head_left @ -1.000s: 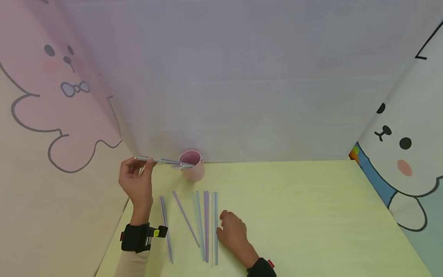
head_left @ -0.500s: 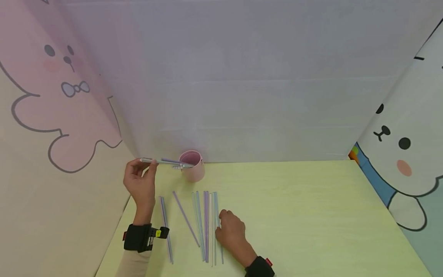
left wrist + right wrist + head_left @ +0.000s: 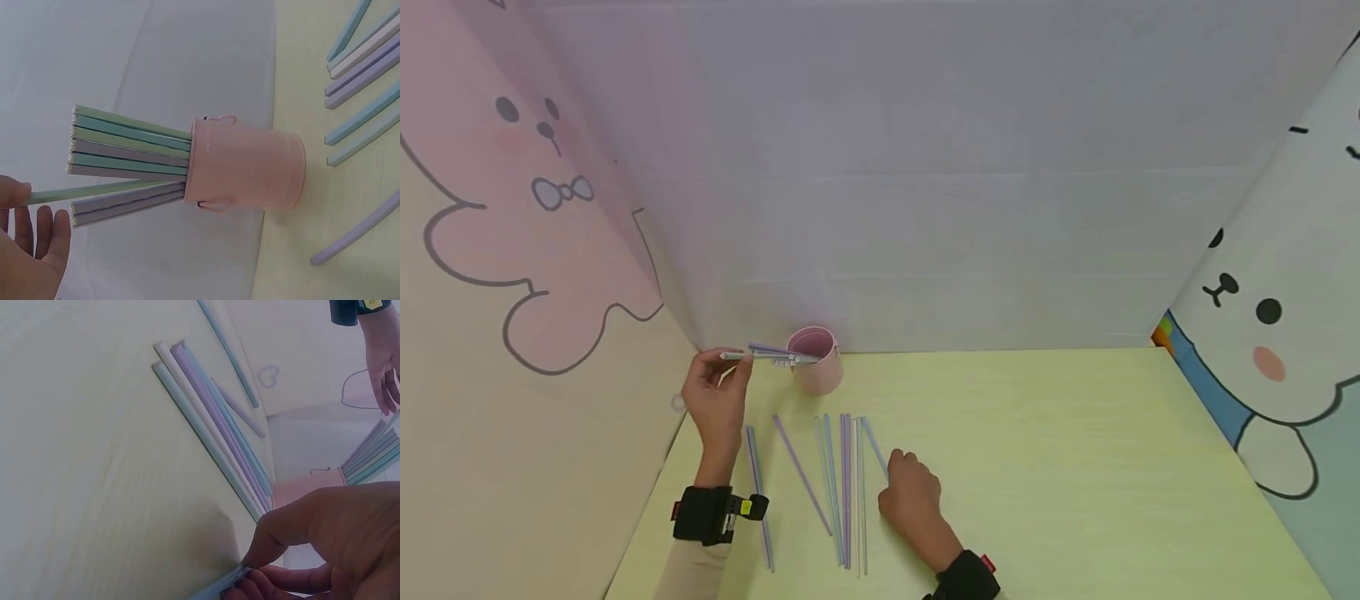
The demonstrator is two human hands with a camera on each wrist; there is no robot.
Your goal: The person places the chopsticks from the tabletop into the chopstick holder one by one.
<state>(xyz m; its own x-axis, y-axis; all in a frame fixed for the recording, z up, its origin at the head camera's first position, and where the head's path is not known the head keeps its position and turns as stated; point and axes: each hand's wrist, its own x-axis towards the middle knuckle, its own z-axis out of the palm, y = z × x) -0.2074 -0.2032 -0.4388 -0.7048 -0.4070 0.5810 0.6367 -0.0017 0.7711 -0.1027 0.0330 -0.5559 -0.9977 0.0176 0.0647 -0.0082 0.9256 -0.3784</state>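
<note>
My left hand (image 3: 715, 408) pinches the end of a pale green stick (image 3: 100, 190) between thumb and fingers. The stick's other end is inside a small pink bucket (image 3: 820, 379), among several pastel sticks (image 3: 131, 147) leaning out over its rim. Lower right, my right hand (image 3: 913, 504) pinches a light blue stick (image 3: 874, 448) between thumb and curled fingers. That stick slants away from the row, its far end near the row's top; the fingers hide part of it. Beside it, several green, white, purple and blue sticks (image 3: 847, 500) lie lengthwise on the table.
A lone purple stick (image 3: 802, 475) lies slanted left of the row. Further left, a purple and blue pair (image 3: 760, 500) lies partly behind the left wrist's camera. The pale yellow table (image 3: 1075, 467) meets a plain backdrop (image 3: 962, 250) right behind the bucket.
My left hand has moved right toward the bucket, with the green stick. My right hand has taken hold of the blue stick and swung its near end rightward, away from the row.
</note>
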